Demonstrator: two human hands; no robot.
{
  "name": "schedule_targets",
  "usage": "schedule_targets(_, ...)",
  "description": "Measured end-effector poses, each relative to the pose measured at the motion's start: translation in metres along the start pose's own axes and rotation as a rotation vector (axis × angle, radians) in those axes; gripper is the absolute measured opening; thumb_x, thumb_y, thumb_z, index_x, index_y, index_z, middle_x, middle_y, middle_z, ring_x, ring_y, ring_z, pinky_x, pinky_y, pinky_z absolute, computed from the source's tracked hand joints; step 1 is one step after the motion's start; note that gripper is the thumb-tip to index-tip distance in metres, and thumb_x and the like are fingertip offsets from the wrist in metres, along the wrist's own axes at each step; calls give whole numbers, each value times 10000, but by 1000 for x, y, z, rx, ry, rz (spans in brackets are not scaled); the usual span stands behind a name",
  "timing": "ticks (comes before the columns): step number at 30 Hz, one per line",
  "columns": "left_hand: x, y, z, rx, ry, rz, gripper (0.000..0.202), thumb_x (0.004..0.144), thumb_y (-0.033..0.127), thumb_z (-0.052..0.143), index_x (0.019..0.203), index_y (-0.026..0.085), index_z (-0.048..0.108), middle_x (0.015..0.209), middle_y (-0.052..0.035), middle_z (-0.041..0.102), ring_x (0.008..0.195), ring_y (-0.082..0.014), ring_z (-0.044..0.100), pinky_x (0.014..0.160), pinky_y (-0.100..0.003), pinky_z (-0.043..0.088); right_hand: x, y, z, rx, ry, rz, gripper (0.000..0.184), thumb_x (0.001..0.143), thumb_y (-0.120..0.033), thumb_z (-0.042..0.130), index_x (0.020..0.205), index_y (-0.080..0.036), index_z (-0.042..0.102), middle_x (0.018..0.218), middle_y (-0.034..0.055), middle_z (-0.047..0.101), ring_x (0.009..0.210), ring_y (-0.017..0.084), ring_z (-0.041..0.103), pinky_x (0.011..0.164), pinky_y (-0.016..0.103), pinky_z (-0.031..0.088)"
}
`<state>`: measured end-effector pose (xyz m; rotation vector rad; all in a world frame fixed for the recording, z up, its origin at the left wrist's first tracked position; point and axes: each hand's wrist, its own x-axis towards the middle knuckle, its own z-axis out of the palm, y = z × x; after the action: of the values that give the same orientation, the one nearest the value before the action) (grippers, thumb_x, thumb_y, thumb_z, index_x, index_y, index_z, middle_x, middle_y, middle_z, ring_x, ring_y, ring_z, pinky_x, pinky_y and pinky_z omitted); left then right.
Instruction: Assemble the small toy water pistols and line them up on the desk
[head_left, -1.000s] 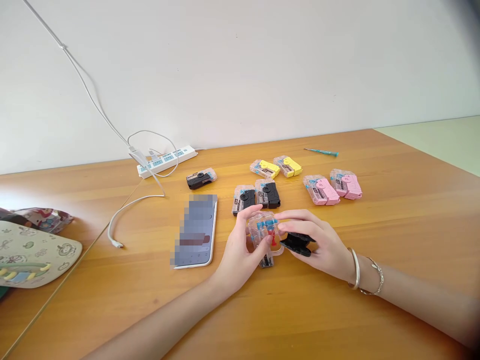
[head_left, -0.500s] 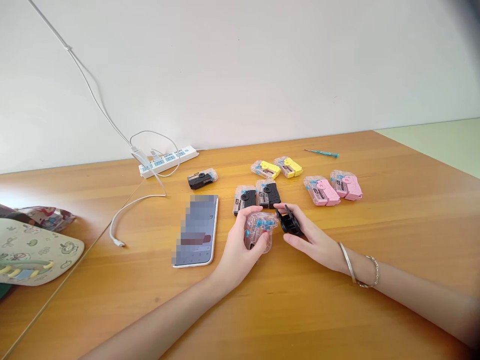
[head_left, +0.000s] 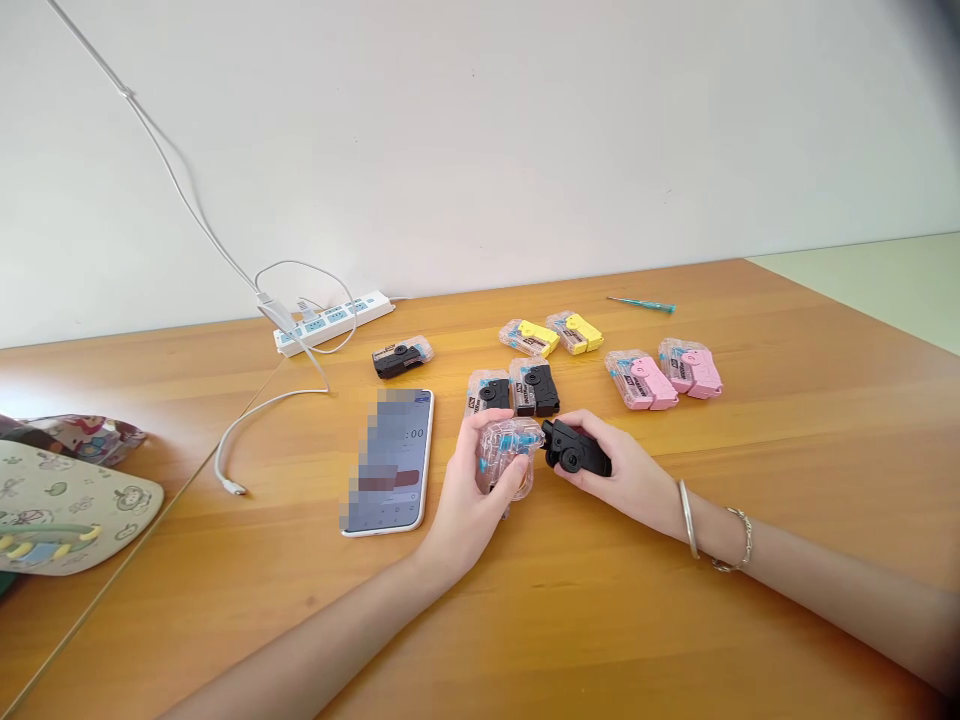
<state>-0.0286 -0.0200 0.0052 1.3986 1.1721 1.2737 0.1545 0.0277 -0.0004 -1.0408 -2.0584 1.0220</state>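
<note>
Clear plastic casing (head_left: 508,455) with blue parts inside sits cupped in my left hand (head_left: 472,500), fingers curled around it, out in the middle of the table (head_left: 675,610). My right hand (head_left: 626,470) is closed narrowly, pinching a black plastic piece (head_left: 576,450) between thumb and fingers, and its end appears to touch the casing's side. The step in hand looks like fitting the black piece to the casing, and it does not seem seated yet. As I judge it, the next move calls for lining the two up squarely and pressing them together.

Just beyond my hands lie two black-and-clear units (head_left: 510,390), with a third (head_left: 403,357) farther left. Toward the far edge are two yellow-and-clear units (head_left: 551,333), two pink-and-clear units (head_left: 664,375) and a teal-handled screwdriver (head_left: 641,304). A phone (head_left: 390,460) with a blurred screen lies left of my hands, and a white power strip (head_left: 334,322) sits by the far edge, with a white cable (head_left: 247,430) trailing from it.
</note>
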Motion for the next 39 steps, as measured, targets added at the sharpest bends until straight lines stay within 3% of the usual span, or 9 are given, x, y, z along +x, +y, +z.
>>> schedule_targets(4, -1, 0, -2, 28, -35, 10, 282, 877, 175, 524, 1122, 267, 419, 958, 27, 589, 807, -103, 570, 725, -189, 470, -2, -3, 1, -10, -54, 14, 279, 743, -208, 577, 1000, -220, 469, 909, 19, 648, 785, 173, 628, 708, 291, 501)
schedule_targets(13, -4, -1, 0, 65, -193, -45, 276, 911, 249, 472, 1156, 277, 346, 961, 0, 573, 774, -132, 579, 667, -222, 481, -10, 0, 7, -153, -56, -6, 295, 734, -226, 544, 1005, -242, 429, 992, 42, 678, 847, 221, 673, 700, 332, 506)
schedule_targets(21, -6, 3, 0, 475, -196, -80, 315, 903, 315, 443, 1201, 268, 350, 741, 39, 580, 512, -137, 517, 522, -236, 387, -11, 0, 6, -130, -55, 1, 335, 729, -204, 553, 1036, -243, 423, 971, 39, 686, 846, 223, 677, 692, 321, 504)
schedule_targets(33, -6, 5, 0, 521, -206, -42, 268, 910, 321, 424, 1162, 249, 369, 744, 24, 609, 593, -174, 549, 573, -249, 387, -9, -5, 2, -57, -149, 5, 302, 734, -186, 562, 1000, -231, 427, 903, 32, 671, 751, 202, 643, 651, 300, 477)
schedule_targets(39, -6, 3, 0, 490, -218, -57, 277, 912, 315, 419, 1172, 246, 355, 706, 34, 590, 548, -163, 519, 536, -236, 371, -9, -9, 2, -39, -150, 42, 278, 745, -191, 558, 992, -225, 435, 891, 32, 663, 723, 194, 623, 632, 294, 463)
